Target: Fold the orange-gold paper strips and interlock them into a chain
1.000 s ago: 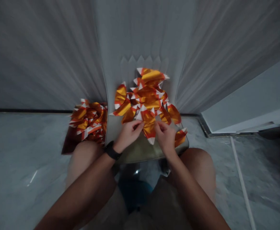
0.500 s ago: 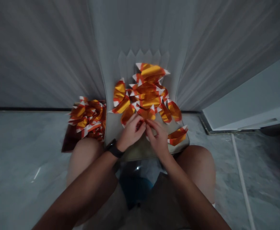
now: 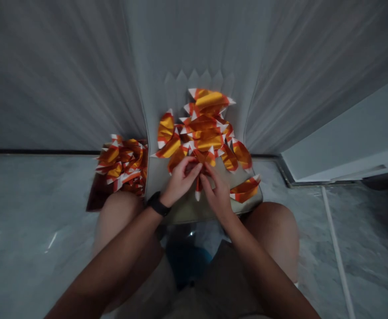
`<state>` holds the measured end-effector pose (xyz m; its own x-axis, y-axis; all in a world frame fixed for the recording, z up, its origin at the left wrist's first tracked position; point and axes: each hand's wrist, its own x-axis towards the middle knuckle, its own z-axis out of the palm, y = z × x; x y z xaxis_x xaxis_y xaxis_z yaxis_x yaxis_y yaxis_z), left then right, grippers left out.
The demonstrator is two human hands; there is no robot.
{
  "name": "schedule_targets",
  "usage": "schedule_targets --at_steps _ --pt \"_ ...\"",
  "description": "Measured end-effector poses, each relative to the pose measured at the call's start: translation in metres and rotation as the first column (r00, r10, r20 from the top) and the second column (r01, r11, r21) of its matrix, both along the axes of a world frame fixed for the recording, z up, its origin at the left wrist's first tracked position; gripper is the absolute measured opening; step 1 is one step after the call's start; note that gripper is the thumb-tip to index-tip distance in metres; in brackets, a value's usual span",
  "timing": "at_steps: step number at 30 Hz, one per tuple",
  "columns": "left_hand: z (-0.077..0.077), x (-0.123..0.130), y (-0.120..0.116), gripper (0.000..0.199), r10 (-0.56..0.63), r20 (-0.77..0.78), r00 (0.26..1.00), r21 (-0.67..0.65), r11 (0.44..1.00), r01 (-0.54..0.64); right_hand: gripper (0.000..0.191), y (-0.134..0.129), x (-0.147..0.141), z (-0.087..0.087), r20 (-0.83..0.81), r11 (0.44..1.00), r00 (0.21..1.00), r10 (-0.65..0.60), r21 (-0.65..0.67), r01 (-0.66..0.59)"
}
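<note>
My left hand (image 3: 181, 179), with a black band on its wrist, pinches an orange-and-gold foil piece (image 3: 198, 188) from the left. On the right side, the fingers of my right hand (image 3: 217, 191) are closed on the same piece. Its white tip points down between the hands, and its upper part is partly covered by fingertips. Just beyond lies a pile of gold foil pieces (image 3: 209, 141) with white pointed ends, on a pale padded seat (image 3: 187, 215). One separate foil piece (image 3: 246, 189) rests right of my right hand.
A dark red box (image 3: 96, 195) holding more foil pieces stands on the grey floor (image 3: 31, 221), left of the seat. My knees flank the seat's near edge. Grey curtain-like folds (image 3: 64, 75) rise behind, and a white panel (image 3: 347, 133) is at the right.
My hands have moved slightly apart. The foil piece's white tip now shows pointing down between them, where fingers hid most of it before.
</note>
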<state>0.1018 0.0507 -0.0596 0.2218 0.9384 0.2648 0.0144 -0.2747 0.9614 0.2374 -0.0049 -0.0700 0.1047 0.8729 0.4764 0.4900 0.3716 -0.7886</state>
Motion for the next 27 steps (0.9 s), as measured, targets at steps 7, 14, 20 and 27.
schedule_targets --at_steps 7,14,20,27 --pt "-0.005 -0.004 0.001 0.030 0.001 -0.064 0.998 0.055 0.999 0.003 0.041 -0.001 0.000 0.003 0.001 0.999 0.999 -0.047 -0.018 0.047" --pt "-0.015 -0.005 0.004 0.048 -0.019 -0.046 0.999 0.111 0.994 0.024 0.047 -0.003 -0.001 -0.002 0.018 0.999 0.999 -0.037 -0.030 0.038" --pt "-0.020 -0.004 0.001 0.047 0.073 -0.153 0.986 0.171 0.984 -0.047 0.052 -0.003 -0.001 -0.006 0.158 0.999 0.987 -0.041 0.025 0.038" --pt "-0.011 0.001 0.000 0.029 0.228 -0.185 0.956 0.191 0.963 -0.192 0.050 -0.001 -0.008 -0.009 0.271 0.995 0.960 -0.077 0.089 0.054"
